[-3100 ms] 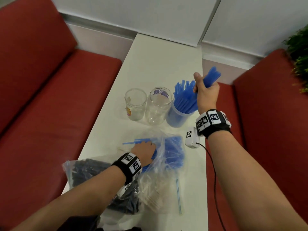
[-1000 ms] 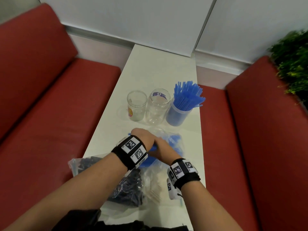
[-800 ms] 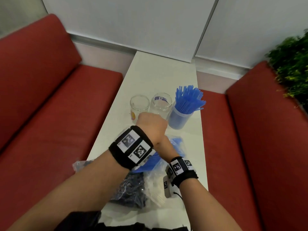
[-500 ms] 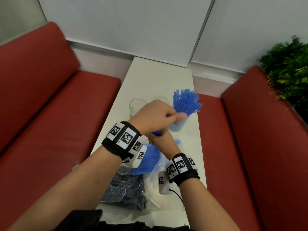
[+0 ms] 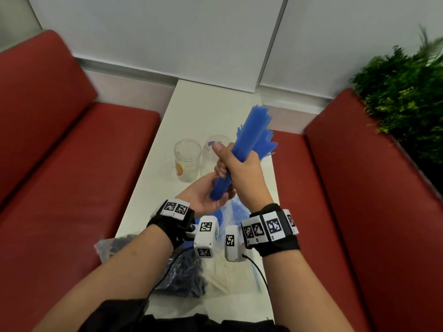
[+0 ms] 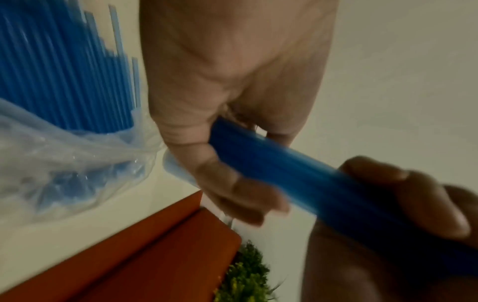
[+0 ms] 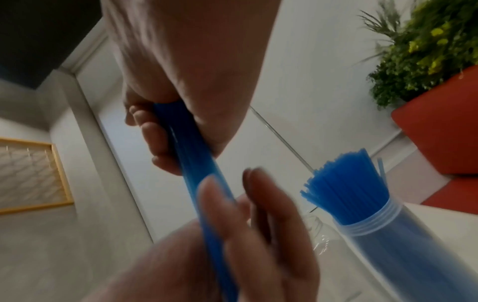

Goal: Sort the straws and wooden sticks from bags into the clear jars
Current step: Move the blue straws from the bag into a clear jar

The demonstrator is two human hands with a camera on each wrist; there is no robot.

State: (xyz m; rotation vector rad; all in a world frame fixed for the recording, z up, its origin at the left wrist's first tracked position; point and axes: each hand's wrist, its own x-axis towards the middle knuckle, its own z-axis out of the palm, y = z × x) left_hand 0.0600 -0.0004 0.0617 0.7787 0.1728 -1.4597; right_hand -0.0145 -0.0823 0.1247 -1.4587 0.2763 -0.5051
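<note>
Right hand (image 5: 242, 173) fisted around a bundle of blue straws (image 5: 249, 137); left hand (image 5: 206, 195) cupped loosely under its lower end, fingers relaxed.
Bundle is tilted up, above the tabletop (image 5: 143, 195), just in front of the jars. One jar (image 7: 403, 237) already holds blue straws; two clear jars (image 5: 187, 159) look empty. Left to do, I'd say: blue straws remaining in the open bag (image 6: 64, 163), plus the dark straws bag (image 5: 184, 276) and wooden sticks (image 5: 221, 279), both untouched.
</note>
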